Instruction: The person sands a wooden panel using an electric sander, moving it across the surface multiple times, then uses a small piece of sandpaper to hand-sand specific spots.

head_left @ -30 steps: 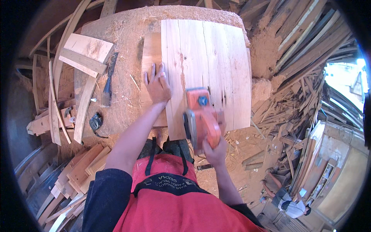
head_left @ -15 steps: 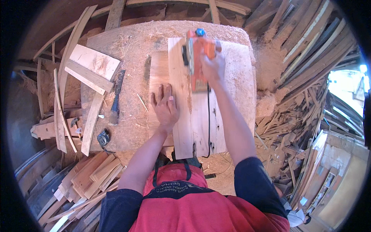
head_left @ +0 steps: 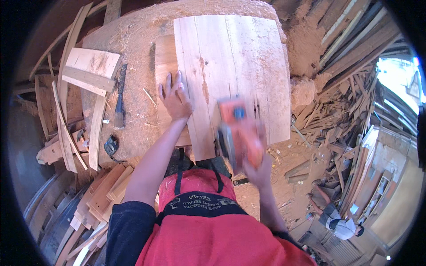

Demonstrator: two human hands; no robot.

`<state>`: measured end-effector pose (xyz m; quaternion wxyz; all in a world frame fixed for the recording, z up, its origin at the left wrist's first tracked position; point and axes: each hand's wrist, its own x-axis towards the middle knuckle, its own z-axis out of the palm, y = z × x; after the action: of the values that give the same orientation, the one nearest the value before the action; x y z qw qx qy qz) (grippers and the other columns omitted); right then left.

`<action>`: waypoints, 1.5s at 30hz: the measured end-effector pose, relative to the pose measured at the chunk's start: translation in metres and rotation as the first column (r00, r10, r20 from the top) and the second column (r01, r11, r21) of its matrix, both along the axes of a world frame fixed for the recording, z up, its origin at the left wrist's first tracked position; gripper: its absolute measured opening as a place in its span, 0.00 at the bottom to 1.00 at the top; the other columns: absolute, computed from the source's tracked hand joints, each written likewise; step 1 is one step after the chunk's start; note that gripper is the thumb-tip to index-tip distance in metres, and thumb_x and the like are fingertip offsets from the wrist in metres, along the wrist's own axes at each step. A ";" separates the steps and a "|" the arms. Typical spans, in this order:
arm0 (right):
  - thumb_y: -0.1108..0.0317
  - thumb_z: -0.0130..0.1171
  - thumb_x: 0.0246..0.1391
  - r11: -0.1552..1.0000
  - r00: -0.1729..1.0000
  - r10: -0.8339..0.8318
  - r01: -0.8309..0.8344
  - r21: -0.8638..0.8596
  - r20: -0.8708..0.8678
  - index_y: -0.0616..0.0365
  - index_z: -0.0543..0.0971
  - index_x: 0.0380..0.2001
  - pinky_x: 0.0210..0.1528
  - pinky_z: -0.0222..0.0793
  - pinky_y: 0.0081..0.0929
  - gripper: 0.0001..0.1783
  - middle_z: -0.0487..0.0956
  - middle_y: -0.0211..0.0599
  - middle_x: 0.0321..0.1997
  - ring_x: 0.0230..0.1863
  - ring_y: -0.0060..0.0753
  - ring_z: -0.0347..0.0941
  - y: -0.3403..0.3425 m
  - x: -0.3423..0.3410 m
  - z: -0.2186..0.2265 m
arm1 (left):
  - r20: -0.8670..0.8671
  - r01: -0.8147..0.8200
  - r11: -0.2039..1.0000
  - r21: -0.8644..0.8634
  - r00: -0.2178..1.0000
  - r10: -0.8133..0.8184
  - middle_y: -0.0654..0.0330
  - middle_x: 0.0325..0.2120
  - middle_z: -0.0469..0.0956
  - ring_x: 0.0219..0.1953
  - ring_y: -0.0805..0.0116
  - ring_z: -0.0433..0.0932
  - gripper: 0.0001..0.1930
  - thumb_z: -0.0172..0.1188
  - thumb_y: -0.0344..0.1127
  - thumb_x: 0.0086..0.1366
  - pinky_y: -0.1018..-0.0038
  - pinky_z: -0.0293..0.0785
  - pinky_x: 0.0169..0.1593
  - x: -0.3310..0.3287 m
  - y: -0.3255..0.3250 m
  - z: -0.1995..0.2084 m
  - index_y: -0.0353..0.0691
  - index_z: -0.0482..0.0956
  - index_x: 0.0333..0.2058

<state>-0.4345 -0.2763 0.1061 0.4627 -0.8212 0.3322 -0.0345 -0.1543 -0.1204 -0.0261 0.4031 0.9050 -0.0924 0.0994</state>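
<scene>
An orange electric planer [head_left: 239,128] with a blue front knob is over the near part of a pale wooden panel [head_left: 262,53]. My right hand [head_left: 259,166] is wrapped round its rear handle, and both are smeared by motion. Part of the planer reaches past the panel's near edge. Fingers spread, my left hand [head_left: 175,99] presses flat at the panel's left edge, partly over a browner board [head_left: 166,55] lying alongside. Dark cracks and a rough reddish streak mark the panel.
On the dusty workbench [head_left: 137,106] lie a dark-handled brush [head_left: 120,99], a tape measure [head_left: 111,145] and wood offcuts [head_left: 95,62]. A hammer [head_left: 81,135] rests left of it. Scrap wood [head_left: 328,106] heaps up at right. Another person [head_left: 339,221] is at lower right.
My right hand has drawn the planer from the panel's far part back toward my body. My left hand keeps its hold on the boards. The view has shifted, and the other person shows more fully.
</scene>
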 end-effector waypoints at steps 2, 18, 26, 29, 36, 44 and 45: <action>0.71 0.65 0.47 0.971 0.994 -0.054 0.074 0.229 -0.094 0.66 0.81 0.40 0.37 0.77 0.32 0.15 0.84 0.38 0.30 0.34 0.27 0.81 0.025 -0.068 0.016 | -0.033 0.005 1.000 0.014 0.999 -0.005 0.56 0.62 0.76 0.71 0.55 0.62 0.29 0.33 0.45 0.77 0.54 0.37 0.76 -0.001 -0.003 0.000 0.36 0.75 0.62; 0.67 0.64 0.48 0.990 0.990 0.015 -0.034 0.138 0.139 0.63 0.81 0.33 0.37 0.74 0.39 0.11 0.82 0.47 0.28 0.31 0.40 0.81 -0.034 0.188 -0.008 | 0.004 0.035 0.993 0.116 0.999 -0.036 0.55 0.64 0.74 0.72 0.52 0.62 0.28 0.35 0.42 0.75 0.51 0.38 0.75 -0.001 0.001 -0.012 0.35 0.74 0.64; 0.56 0.62 0.51 0.950 0.929 0.121 -0.007 -0.311 0.349 0.58 0.84 0.33 0.30 0.76 0.38 0.16 0.80 0.38 0.20 0.23 0.37 0.79 -0.075 0.423 -0.037 | -0.092 0.051 0.996 0.074 0.995 -0.045 0.52 0.62 0.75 0.71 0.48 0.62 0.29 0.35 0.43 0.76 0.50 0.39 0.75 0.003 0.004 0.016 0.33 0.73 0.63; 0.51 0.61 0.52 0.928 0.977 0.061 0.020 -0.372 0.203 0.57 0.85 0.35 0.33 0.76 0.41 0.19 0.83 0.44 0.24 0.27 0.43 0.82 -0.122 0.474 -0.061 | -0.051 0.110 0.989 0.102 0.993 -0.105 0.49 0.62 0.74 0.70 0.47 0.62 0.29 0.34 0.45 0.76 0.51 0.39 0.75 0.002 -0.011 0.006 0.33 0.73 0.63; 0.61 0.64 0.55 0.943 0.899 0.246 -0.136 -0.302 0.363 0.60 0.79 0.52 0.49 0.74 0.42 0.23 0.83 0.51 0.45 0.47 0.50 0.81 -0.058 0.235 -0.014 | -0.045 0.020 0.999 0.026 0.999 -0.019 0.46 0.63 0.73 0.71 0.51 0.62 0.28 0.34 0.44 0.76 0.53 0.40 0.75 0.001 0.005 0.001 0.37 0.74 0.63; 0.68 0.66 0.45 0.972 0.979 -0.153 0.175 0.160 -0.138 0.65 0.81 0.29 0.32 0.75 0.34 0.11 0.83 0.43 0.25 0.29 0.27 0.81 0.013 -0.072 0.021 | -0.041 0.027 0.997 0.066 0.999 -0.024 0.53 0.65 0.72 0.72 0.57 0.60 0.28 0.34 0.43 0.76 0.54 0.38 0.76 0.002 -0.005 -0.005 0.38 0.73 0.65; 0.67 0.66 0.45 0.976 0.983 -0.130 0.150 0.157 -0.130 0.65 0.81 0.31 0.32 0.75 0.34 0.12 0.83 0.43 0.25 0.30 0.27 0.81 0.011 -0.070 0.017 | -0.057 0.031 0.997 0.072 0.998 -0.026 0.55 0.65 0.72 0.73 0.57 0.60 0.28 0.34 0.43 0.76 0.54 0.38 0.76 0.000 -0.004 -0.005 0.39 0.73 0.65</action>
<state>-0.5041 -0.2652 0.1235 0.5053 -0.7549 0.4180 0.0100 -0.1538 -0.1245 -0.0311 0.3738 0.9201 -0.0974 0.0648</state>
